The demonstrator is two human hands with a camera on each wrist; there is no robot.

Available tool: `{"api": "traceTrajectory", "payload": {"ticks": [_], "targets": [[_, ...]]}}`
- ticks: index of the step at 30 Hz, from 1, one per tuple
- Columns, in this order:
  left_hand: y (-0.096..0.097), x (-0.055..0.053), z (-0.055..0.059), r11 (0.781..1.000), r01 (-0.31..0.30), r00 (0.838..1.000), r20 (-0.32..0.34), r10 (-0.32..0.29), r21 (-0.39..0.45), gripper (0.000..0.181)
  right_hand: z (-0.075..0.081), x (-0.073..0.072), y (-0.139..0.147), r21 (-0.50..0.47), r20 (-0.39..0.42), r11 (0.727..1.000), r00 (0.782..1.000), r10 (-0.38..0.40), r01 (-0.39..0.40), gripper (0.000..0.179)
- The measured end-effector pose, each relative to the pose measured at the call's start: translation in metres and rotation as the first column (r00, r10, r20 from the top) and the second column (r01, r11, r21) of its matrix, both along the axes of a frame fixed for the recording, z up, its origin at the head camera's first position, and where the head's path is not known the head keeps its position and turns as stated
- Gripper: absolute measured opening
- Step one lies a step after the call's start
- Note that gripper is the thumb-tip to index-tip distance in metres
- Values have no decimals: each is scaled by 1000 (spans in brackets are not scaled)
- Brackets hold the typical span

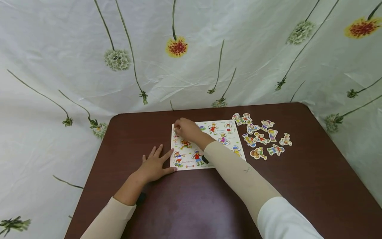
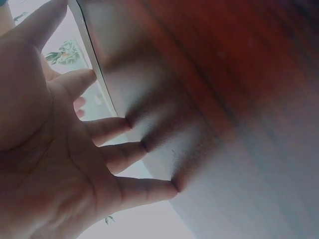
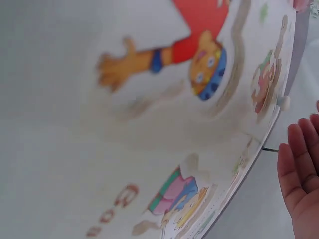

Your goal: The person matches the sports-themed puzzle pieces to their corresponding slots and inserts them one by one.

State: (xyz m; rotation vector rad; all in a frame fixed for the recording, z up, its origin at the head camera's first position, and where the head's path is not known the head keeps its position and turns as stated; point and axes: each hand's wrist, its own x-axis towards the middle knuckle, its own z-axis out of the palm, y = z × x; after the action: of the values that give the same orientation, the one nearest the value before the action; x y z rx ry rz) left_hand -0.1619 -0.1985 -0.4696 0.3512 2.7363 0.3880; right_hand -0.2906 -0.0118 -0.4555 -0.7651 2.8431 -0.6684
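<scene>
Head: board (image 1: 219,132) on table (image 1: 313,186), flowered cloth (image 1: 191,76) behind.

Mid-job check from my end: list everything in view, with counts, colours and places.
Table: one, dark reddish brown, centre and foreground.
Floral cloth: one expanse, pale with printed flowers, behind and beside the table.
Board: one, white with colourful printed figures, flat on the table.
Loose figure pieces: about ten, multicoloured with pale borders, right of the board.
Sleeves: two, cream, with white fabric above the right one.
Dark objects: two, black, one beside each sleeve, unidentifiable.
Left hand: one, fingers spread, at the board's left edge.
Right hand: one, over the board's far left corner, grip unclear.
</scene>
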Motion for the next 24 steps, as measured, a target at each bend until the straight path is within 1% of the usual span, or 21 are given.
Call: {"api": "traceTrajectory", "payload": {"ticks": [3,6,9,16,19,24], "targets": [[-1,0,-1,1000,3,1000,0,-3,-6,83,4,4,4,-114,31,993,1000,-7,10,28],[0,0,1,1000,3,1000,4,-3,-5,83,7,7,10,-226,64,974,998,-12,26,27],[0,0,3,1000,5,1000,5,-5,3,83,8,10,15,-301,81,953,997,-13,37,25],[1,-1,2,1000,0,1000,27,0,-15,84,5,15,29,-364,72,931,997,-2,28,23],[0,-1,2,1000,-1,1000,26,2,-15,84,4,18,34,-384,73,922,997,-14,41,23],[1,-1,1,1000,0,1000,25,0,-12,85,6,25,41,-454,129,886,991,-39,93,27]]}}
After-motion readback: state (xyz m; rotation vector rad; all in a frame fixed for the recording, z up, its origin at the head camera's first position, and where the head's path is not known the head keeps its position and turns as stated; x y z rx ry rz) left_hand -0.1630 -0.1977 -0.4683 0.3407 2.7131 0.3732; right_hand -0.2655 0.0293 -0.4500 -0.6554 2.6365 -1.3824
